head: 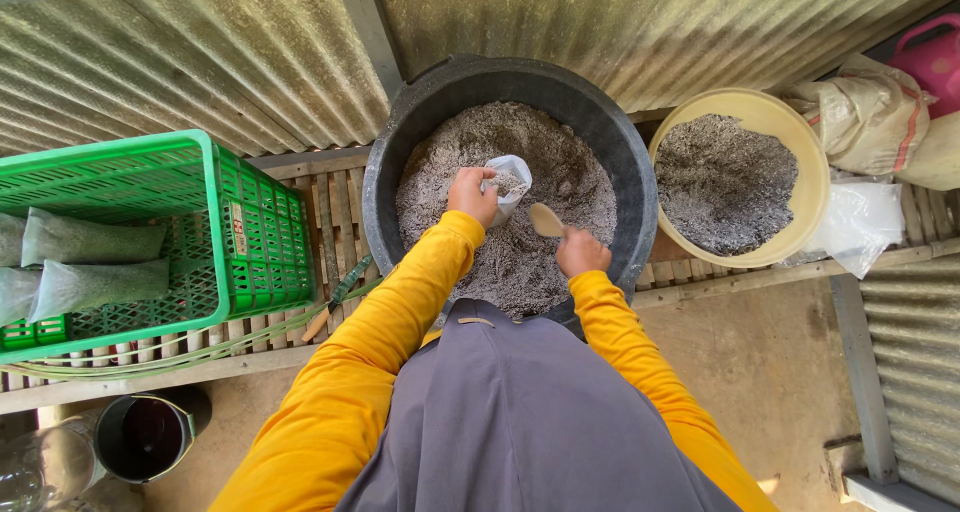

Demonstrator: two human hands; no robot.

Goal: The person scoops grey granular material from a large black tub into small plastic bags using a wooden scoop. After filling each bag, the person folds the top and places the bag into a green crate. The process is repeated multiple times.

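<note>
At the far left a green plastic crate sits on the slatted wooden desk, with filled, greyish bags lying inside it. Below it, on the floor, stands a dark cup, and a thin tool with a green and wooden handle lies on the slats just beside the crate. In the middle stands a large black tub, heaped with a grey, crumbly mix. The left hand, in a yellow sleeve, is closed around a small clear plastic bag and holds it upright with its mouth open over the mix; some of the grey stuff already lies in the bag. Just right of it the right hand grips a small pale scoop, whose bowl points toward the bag and is close to it without touching. Further right a yellow basin holds more of the same grey material. Beyond the basin lie a crumpled clear plastic sheet and a tan sack, with a pink container at the upper right corner.
</note>
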